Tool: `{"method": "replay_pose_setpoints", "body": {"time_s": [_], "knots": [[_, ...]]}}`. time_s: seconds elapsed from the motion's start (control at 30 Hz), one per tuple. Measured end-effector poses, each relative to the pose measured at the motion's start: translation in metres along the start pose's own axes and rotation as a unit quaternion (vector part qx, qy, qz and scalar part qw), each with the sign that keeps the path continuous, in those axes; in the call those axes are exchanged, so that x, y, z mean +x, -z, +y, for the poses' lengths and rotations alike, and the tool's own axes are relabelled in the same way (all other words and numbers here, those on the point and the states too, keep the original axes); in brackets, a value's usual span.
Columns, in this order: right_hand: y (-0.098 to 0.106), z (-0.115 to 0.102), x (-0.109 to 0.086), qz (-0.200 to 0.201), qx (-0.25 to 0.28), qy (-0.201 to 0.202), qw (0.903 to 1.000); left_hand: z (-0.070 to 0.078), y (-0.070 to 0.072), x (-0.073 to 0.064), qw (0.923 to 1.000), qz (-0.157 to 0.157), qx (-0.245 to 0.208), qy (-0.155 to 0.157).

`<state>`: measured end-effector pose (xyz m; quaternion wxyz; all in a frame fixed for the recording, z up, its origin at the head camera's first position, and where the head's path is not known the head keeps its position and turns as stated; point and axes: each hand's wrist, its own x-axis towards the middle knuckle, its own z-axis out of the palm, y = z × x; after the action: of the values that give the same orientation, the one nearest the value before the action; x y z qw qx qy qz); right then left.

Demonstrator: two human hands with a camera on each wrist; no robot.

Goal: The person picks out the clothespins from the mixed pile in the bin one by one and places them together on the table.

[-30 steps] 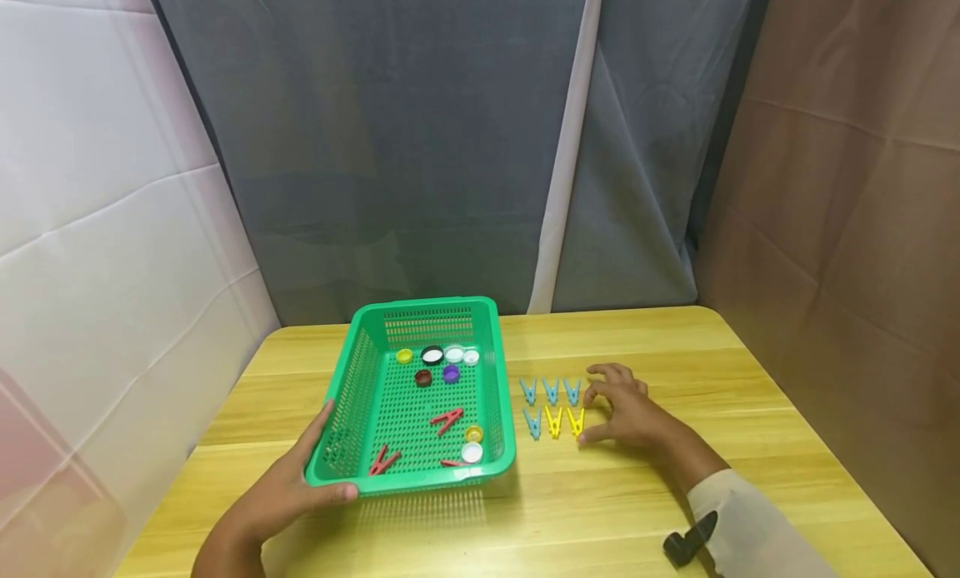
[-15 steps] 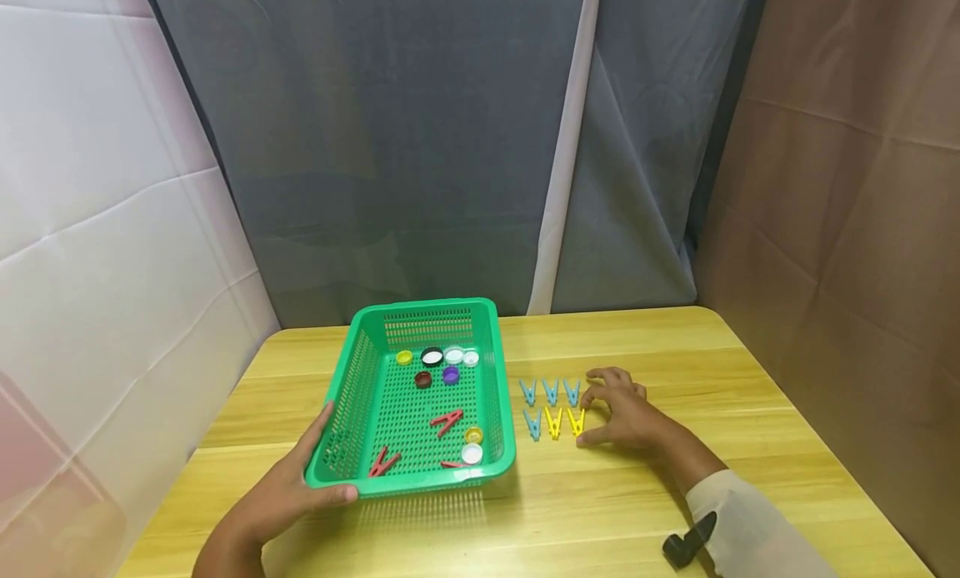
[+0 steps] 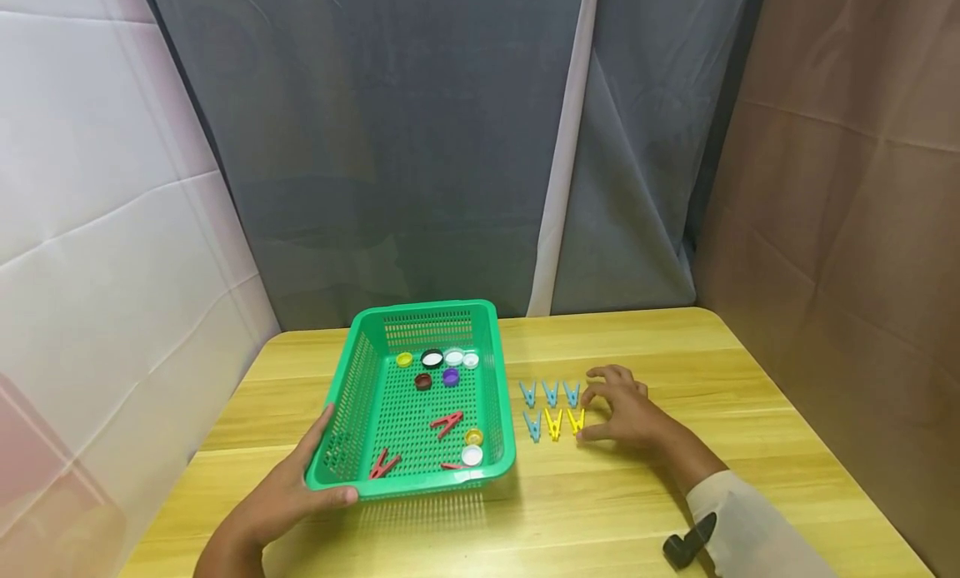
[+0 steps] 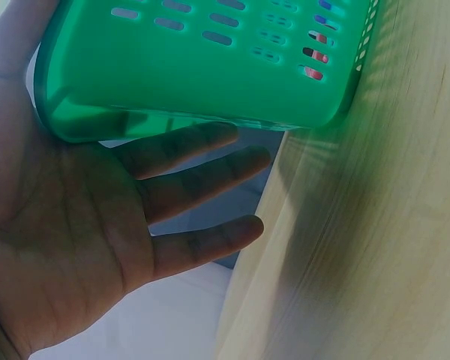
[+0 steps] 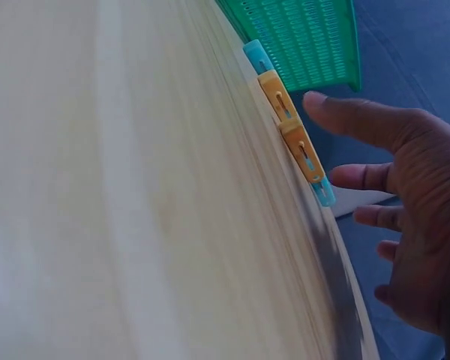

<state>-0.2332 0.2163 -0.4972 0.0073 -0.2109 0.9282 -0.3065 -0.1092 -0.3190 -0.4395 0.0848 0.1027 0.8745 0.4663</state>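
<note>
My left hand (image 3: 281,495) braces the near left corner of a green plastic basket (image 3: 423,483), its thumb along the front rim. In the left wrist view, three straight fingers (image 4: 202,184) extend beside the basket wall. My right hand (image 3: 630,411) rests low over the table at the right end of two rows of clothespins. Its thumb and forefinger, spread apart, frame the rightmost yellow clothespin (image 3: 576,421). Left of that lie another yellow clothespin (image 3: 553,424) and a light blue clothespin (image 3: 532,426). A row of 3 light blue clothespins (image 3: 551,393) lies behind them.
Inside the basket are red clothespins (image 3: 447,424) and several bottle caps, among them a purple cap (image 3: 451,377) and a brown cap (image 3: 423,381). The wooden table (image 3: 630,511) ends at a grey curtain (image 3: 420,145); cloth walls stand left and right.
</note>
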Motion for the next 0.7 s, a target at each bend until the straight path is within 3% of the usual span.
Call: {"method": "replay_pose_setpoints", "body": {"time_s": [0.23,0.4,0.63,0.7], "knots": [[0.003,-0.004,0.003,0.018,0.017,-0.002,0.9997,0.0,0.0,0.0,1.0,-0.001,-0.001,0.0],[0.008,-0.015,0.006,0.046,0.033,0.021,0.9982,0.002,0.001,0.0,1.0,0.002,0.007,0.003],[0.011,-0.034,0.007,0.142,0.069,0.078,0.9845,0.0,0.001,0.001,1.0,0.001,-0.008,-0.006],[0.012,-0.04,0.009,0.151,0.086,0.093,0.9804,-0.001,0.001,0.001,1.0,0.002,-0.008,-0.006]]}}
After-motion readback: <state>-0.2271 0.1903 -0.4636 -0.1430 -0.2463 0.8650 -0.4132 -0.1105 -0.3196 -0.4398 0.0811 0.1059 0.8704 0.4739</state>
